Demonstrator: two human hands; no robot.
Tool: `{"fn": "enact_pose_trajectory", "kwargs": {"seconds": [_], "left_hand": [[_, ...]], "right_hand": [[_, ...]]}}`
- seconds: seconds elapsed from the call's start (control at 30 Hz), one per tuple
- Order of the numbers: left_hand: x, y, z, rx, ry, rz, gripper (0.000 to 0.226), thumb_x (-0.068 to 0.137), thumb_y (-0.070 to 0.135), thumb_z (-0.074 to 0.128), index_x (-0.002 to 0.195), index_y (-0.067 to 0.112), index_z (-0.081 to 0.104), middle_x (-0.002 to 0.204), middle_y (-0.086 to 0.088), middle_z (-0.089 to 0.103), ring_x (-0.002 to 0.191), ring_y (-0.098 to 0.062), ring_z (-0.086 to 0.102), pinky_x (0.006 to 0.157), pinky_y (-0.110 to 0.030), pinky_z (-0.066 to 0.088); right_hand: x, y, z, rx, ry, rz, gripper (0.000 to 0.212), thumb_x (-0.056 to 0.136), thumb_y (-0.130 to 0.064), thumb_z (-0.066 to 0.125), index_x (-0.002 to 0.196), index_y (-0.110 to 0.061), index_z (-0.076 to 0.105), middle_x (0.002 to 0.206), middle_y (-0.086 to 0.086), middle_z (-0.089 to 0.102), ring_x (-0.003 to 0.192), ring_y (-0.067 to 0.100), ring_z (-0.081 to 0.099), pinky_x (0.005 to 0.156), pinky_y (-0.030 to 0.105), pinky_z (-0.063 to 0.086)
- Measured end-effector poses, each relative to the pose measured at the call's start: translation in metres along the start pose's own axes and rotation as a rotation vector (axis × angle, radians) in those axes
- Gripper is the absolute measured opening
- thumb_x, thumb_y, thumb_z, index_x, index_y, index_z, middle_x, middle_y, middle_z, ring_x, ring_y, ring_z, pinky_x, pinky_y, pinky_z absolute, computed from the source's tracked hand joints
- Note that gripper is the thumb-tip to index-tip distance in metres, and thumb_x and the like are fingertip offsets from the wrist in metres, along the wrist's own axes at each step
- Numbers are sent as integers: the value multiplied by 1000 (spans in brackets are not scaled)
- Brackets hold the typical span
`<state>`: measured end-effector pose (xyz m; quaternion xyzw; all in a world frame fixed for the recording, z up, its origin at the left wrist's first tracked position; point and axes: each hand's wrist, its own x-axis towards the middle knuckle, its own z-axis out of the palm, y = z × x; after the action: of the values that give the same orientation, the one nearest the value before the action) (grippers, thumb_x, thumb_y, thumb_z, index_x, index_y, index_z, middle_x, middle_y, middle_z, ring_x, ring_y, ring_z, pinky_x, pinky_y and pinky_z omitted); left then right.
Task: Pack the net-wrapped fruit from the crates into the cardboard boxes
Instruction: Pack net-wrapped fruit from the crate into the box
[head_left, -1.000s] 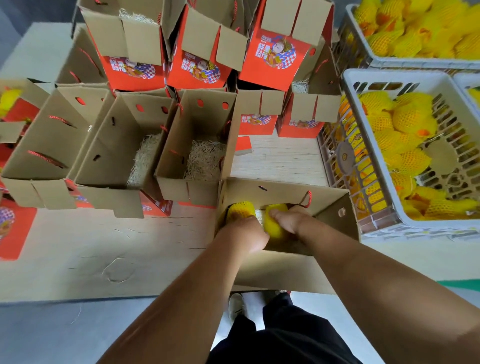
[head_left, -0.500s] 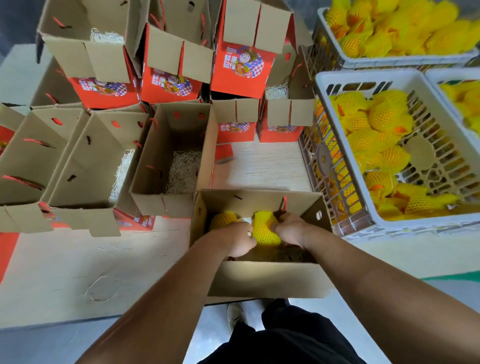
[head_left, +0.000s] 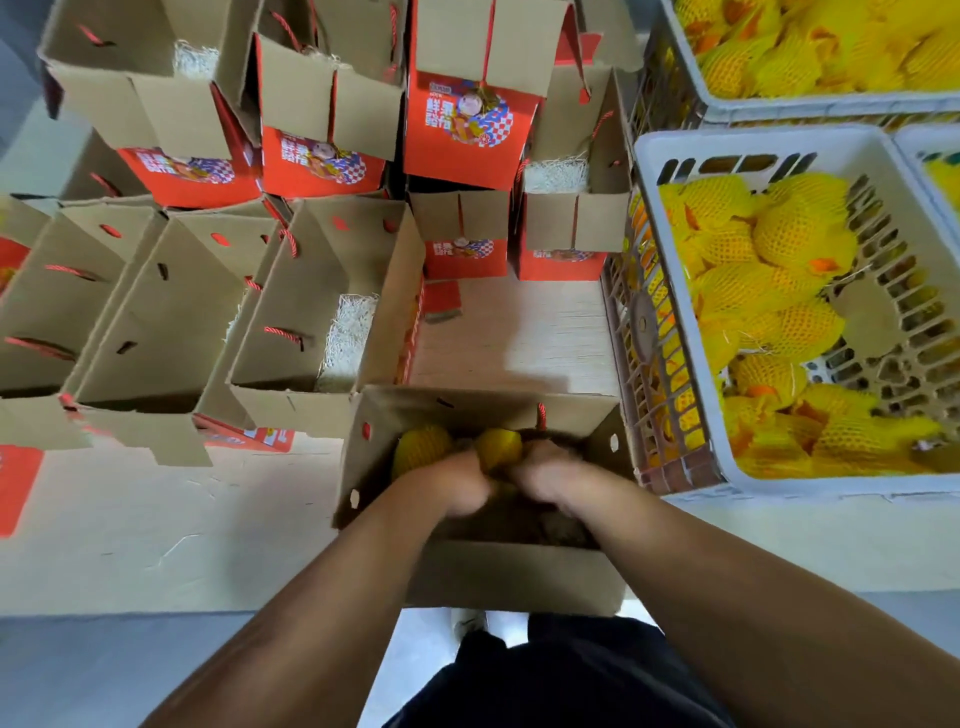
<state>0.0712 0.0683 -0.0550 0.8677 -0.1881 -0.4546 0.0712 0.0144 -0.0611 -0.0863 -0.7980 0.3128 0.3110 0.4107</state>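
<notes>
Cardboard box (head_left: 498, 577) sits at the table's near edge; both hands inside it, blurred. Left hand (head_left: 451, 486) and right hand (head_left: 545, 475) seem to press netted fruit (head_left: 500, 448), grip unclear. Fruit looks soft-skinned, foam net cushions; cup it whole, don't squeeze. White crate (head_left: 670, 150) at right edge holds more.

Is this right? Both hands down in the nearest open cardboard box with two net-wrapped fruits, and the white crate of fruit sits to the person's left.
One error: the white crate of net-wrapped fruit sits to the person's right, not left, as the head view shows. The rest holds: the left hand and right hand are both down in the nearest open cardboard box, where two net-wrapped fruits show.
</notes>
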Motion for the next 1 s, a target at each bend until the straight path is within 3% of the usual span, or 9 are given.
{"fn": "enact_pose_trajectory", "kwargs": {"seconds": [0.07,0.23,0.37,0.53,0.67,0.73,0.8,0.93,1.0], "left_hand": [[2,1,4,21,-59,-49,47,105,33,51,149,16,47,149,-13,49,135,-33,48,113,-38,36],[-4,4,4,-33,47,-65,40,101,15,53,141,10,53,141,-17,59,127,-34,57,109,-40,45],[-14,3,-4,-85,106,-49,35,101,18,52,133,10,62,134,-14,64,122,-33,60,104,-38,49],[-19,27,-9,-286,185,63,28,104,27,52,126,23,70,124,2,69,112,-19,64,98,-34,51],[-5,46,-8,-285,241,47,17,100,33,55,95,29,70,100,5,71,105,-22,67,82,-31,49],[6,54,-2,-162,173,-76,30,98,35,55,122,20,66,123,-7,68,119,-29,63,90,-34,50],[17,58,7,-77,123,-203,48,99,26,53,144,10,48,146,-14,54,135,-33,52,107,-38,46],[29,59,19,-94,213,-262,39,99,21,56,136,10,56,140,-16,60,129,-34,57,107,-41,48],[28,57,18,-130,210,-304,51,93,26,64,139,11,51,145,-15,55,135,-33,53,111,-38,45]], "right_hand": [[-6,-7,-1,-139,-27,-71,34,107,-32,49,134,-17,61,134,12,63,120,28,60,90,29,43],[-16,-12,-12,-439,-76,-189,32,107,-25,45,130,-11,63,132,14,64,121,32,61,104,43,48],[-32,-5,-37,-533,-31,-259,24,99,-8,53,120,-8,65,118,15,67,108,33,66,88,40,53],[-56,-2,-81,-576,87,-454,34,95,-5,48,124,-18,62,122,6,67,111,28,66,94,41,55],[-61,-1,-105,-612,133,-546,33,96,-10,45,123,-14,63,122,8,66,112,30,63,96,42,50],[-60,-2,-104,-651,99,-534,27,100,-13,46,121,-13,63,122,9,65,112,30,63,95,39,50],[-57,-5,-96,-669,54,-504,18,101,-16,50,112,-16,63,113,7,66,100,27,64,84,38,50],[-52,-7,-83,-636,88,-431,15,99,-21,53,106,-21,66,99,2,68,76,23,55,69,35,44],[-52,-3,-78,-636,154,-446,15,99,-25,53,104,-22,66,94,0,67,72,22,54,66,34,42]]}}
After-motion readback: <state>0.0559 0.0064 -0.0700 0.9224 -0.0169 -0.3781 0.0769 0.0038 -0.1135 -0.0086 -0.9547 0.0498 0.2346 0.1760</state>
